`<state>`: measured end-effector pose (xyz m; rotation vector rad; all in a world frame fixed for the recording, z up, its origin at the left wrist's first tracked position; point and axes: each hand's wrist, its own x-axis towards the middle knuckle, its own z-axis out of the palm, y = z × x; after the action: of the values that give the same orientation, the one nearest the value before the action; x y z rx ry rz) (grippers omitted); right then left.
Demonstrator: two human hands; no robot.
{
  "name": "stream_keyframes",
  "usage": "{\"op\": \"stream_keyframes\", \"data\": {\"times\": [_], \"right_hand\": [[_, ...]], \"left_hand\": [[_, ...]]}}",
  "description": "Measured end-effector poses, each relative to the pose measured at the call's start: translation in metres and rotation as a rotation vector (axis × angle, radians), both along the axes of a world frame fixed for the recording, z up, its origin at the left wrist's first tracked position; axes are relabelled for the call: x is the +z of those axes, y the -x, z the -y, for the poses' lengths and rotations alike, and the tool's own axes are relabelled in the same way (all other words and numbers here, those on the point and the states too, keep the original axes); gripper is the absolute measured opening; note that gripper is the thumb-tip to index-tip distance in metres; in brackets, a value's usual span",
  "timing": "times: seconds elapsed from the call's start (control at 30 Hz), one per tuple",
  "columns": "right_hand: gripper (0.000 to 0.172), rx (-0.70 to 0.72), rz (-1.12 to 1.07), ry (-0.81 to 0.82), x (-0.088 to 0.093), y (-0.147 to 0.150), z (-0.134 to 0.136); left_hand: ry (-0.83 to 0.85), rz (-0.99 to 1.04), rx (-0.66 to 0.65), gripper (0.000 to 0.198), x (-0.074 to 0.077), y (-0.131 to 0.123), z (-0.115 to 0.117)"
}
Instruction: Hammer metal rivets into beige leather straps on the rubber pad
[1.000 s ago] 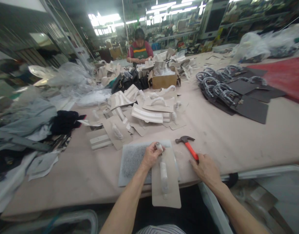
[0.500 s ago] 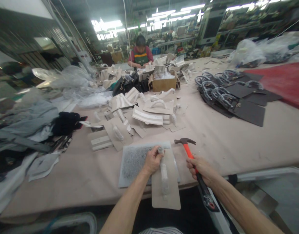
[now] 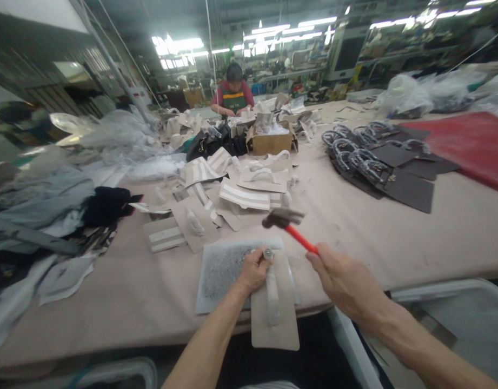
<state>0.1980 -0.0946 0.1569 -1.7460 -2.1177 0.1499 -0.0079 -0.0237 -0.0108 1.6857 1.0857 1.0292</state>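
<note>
My left hand (image 3: 254, 270) pinches a small metal cylinder (image 3: 267, 253) with a shiny round top, holding it upright at the upper edge of a beige bag panel (image 3: 287, 319). Down the panel runs a handle (image 3: 273, 297) wrapped in clear plastic. Part of the panel rests on a worn, grey-speckled board (image 3: 222, 270); its lower end hangs past the table edge. Closed around a claw hammer (image 3: 299, 236) with an orange and black handle, my right hand (image 3: 346, 270) is to the right. The hammer head is raised above and beyond the cylinder, apart from it. What lies under the cylinder is hidden.
Beige panels with handles (image 3: 240, 192) are piled beyond the board. Dark panels with wrapped handles (image 3: 394, 162) lie at the right, near a red sheet (image 3: 467, 135). A cardboard box (image 3: 273, 141) stands further back, and a co-worker (image 3: 233, 97) sits at the far side.
My right hand has lifted the hammer and swung its head up and leftward, from beside the board to above it. My left hand stays nearly still on the cylinder.
</note>
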Motion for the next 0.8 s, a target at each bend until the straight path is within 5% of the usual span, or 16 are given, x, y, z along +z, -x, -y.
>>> {"op": "stream_keyframes", "data": {"times": [0.1,0.17,0.23,0.33,0.47,0.63,0.8], "right_hand": [[0.031,-0.123,-0.248,-0.362,0.018,0.004,0.001],[0.032,-0.117,-0.28,-0.424,0.006,0.008,0.003],[0.034,-0.007,-0.152,-0.265,-0.02,0.01,0.006],[0.032,0.074,0.087,0.182,-0.053,0.007,0.009],[0.031,0.027,0.013,0.474,-0.066,-0.005,0.001],[0.037,-0.119,0.001,0.572,-0.101,-0.034,-0.022],[0.036,-0.197,0.252,0.302,-0.115,-0.028,-0.024]], "left_hand": [[-0.012,0.014,-0.01,0.015,0.0,0.001,-0.001],[-0.006,0.023,-0.007,0.015,0.0,0.0,-0.002],[0.01,0.016,0.002,0.015,0.0,-0.001,-0.002],[0.025,0.023,0.014,0.02,0.002,-0.003,-0.001],[0.039,0.037,0.011,0.018,0.003,-0.003,0.0],[0.022,0.037,-0.001,0.018,0.0,-0.002,-0.002],[0.067,0.105,0.02,0.016,-0.003,-0.002,-0.002]]}}
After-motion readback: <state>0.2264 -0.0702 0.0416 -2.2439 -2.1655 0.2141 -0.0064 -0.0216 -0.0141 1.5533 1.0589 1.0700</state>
